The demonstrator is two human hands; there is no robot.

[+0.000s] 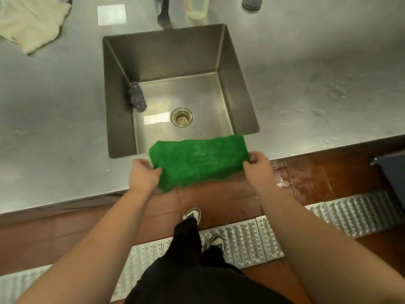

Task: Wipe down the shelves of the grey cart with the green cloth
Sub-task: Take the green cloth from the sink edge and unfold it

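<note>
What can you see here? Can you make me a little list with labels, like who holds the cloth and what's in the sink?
cloth: green cloth, stretched between both hands over the sink's near edge
left hand: grips the cloth's left end
right hand: grips the cloth's right end
sink: steel, no water visible
in the sink: dark scrubber in the left corner, drain
counter: pale rag at far left
grey cart: not identifiable
</note>
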